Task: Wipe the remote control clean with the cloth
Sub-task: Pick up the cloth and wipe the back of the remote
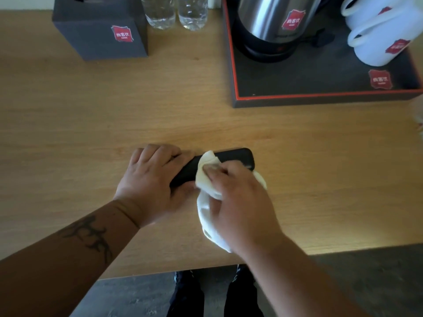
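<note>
1. Looks like a hotel room desk [91, 115], plain wood.
2. Kettle [270, 21] and white mugs [375, 42] sit on a dark tray [320, 99].
3. Two water bottles [174, 12] beside a tissue box [100, 30].
4. The same red logo is on nearly everything.

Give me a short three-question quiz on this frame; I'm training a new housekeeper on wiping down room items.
1. True or false: the left hand steadies the remote control on the table.
2. Which hand presses the cloth on the remote? A) left B) right C) neither
3. Fill in: the kettle and mugs stand on a dark ____.

Key: 1 true; 2 B, the right hand; 3 tray.
</note>
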